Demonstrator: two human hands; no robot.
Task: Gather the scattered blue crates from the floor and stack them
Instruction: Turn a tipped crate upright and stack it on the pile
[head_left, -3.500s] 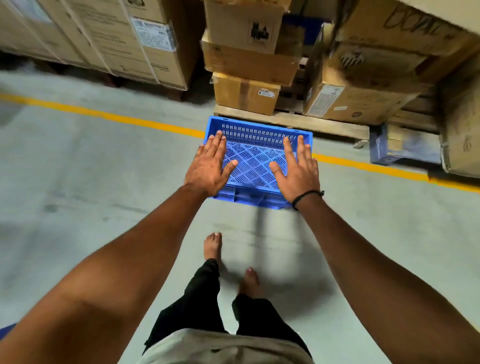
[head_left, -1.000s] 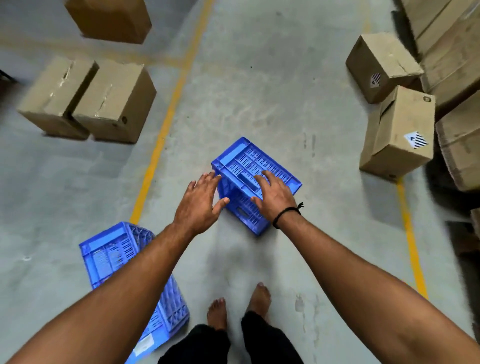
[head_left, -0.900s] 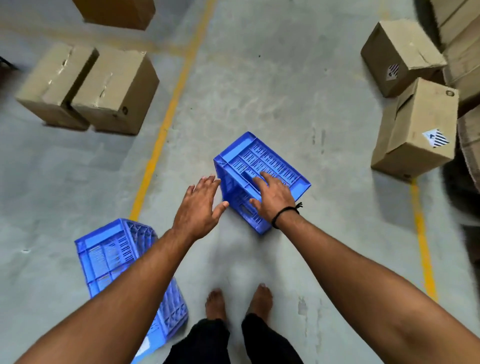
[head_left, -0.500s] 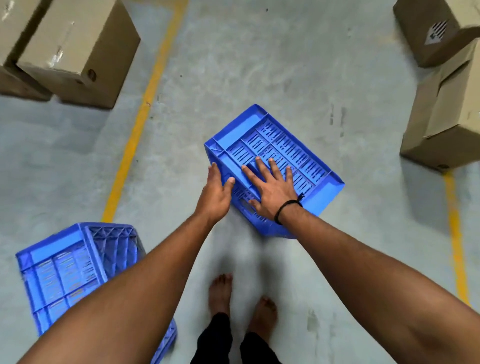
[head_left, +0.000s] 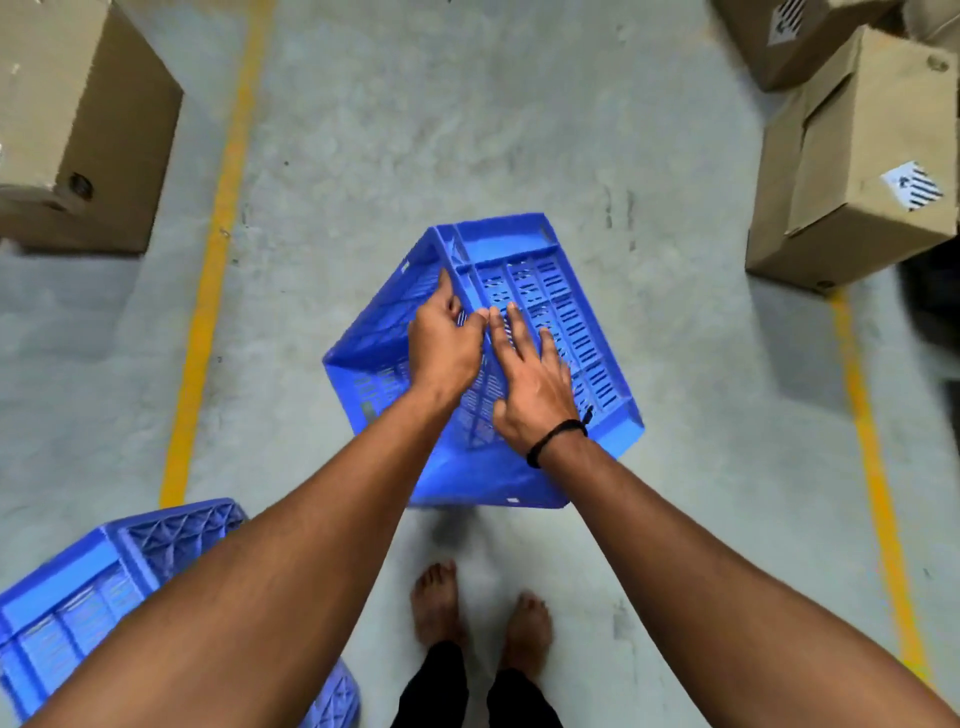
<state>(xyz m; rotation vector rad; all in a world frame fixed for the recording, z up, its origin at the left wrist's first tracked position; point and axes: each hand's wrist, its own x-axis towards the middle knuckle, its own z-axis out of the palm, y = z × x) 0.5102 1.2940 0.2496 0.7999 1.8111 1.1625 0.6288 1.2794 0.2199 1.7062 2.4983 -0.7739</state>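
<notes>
Blue plastic fills the middle here: the crate (head_left: 524, 291) is tipped on an edge, slotted wall facing up, and the left hand (head_left: 444, 345) has its fingers (head_left: 448, 297) curled over the top corner ridge, gripping it, likely to steer the tilt. Just right of those fingers the right hand (head_left: 535, 384) lies spread flat on the wall, gripping nothing, seemingly steadying it, though whether the crate touches the floor (head_left: 467, 130) I can't tell. A second crate (head_left: 78, 587) waits down-left, behind the left wrist, the probable stacking spot.
</notes>
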